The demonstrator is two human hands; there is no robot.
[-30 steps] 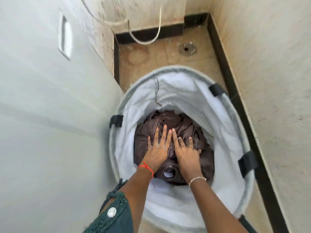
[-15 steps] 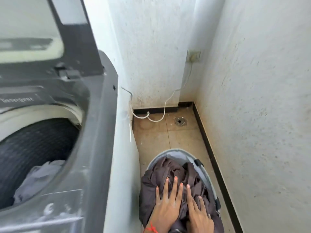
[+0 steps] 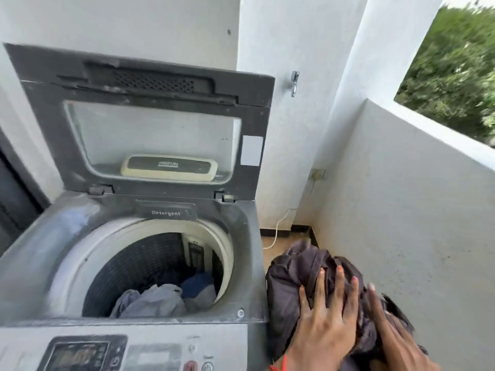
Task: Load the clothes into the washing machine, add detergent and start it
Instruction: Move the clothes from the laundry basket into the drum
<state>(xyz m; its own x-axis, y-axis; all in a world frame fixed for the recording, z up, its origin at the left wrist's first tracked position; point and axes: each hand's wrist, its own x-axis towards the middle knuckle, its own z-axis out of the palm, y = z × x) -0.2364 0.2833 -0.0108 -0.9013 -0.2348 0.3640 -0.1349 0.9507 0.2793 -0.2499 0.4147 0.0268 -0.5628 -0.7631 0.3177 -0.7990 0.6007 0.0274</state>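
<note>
**Q:** What are the hands on, and why like that?

**A:** Both on the dark brown bundle of clothes. My left hand lies flat on top, fingers spread wide and pressed into the cloth. My right hand is laid against the bundle's right side. Two hands because it is one loose wad; the spread fingers stop folds from slipping out.

**Q:** Where is the bundle relative to the machine?

**A:** Just beside the washing machine's right wall, about level with its top. Not over the drum yet. My guess: it needs to go left over the rim, then down.

**Q:** Machine ready?

**A:** Lid stands upright against the wall, so the opening is free. A grey garment and something blue already lie at the bottom. The flap marked "Detergent" sits closed at the back of the rim. Control panel is nearest me.

**Q:** What can't you make out?

**A:** Right hand's fingers are blurred and partly sunk in cloth; I cannot tell how tightly they close. The underside of the bundle is hidden, and so is whatever lies below it. Both wrists are cut off by the frame edge, bar a red thread on the left. Panel display is too smeared to read. No detergent container in view.
</note>
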